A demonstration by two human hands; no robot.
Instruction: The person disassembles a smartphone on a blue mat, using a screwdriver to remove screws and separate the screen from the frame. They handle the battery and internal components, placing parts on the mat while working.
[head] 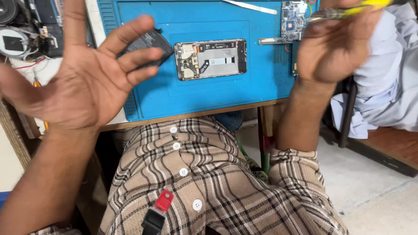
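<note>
The left hand (82, 78) was raised with its palm up and fingers spread wide, holding nothing, just in front of a flat black battery (148, 43) on the blue rubber work mat (244, 82). The right hand (333, 45) was curled around a yellow-handled tool (365, 6). An opened grey phone body (210, 59) lay flat mid-mat, a small green circuit board (292, 19) near the right hand

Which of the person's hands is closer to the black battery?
Left. The left hand is open, its fingers overlapping the black battery. The right hand is far right, gripping a yellow-handled tool.
</note>
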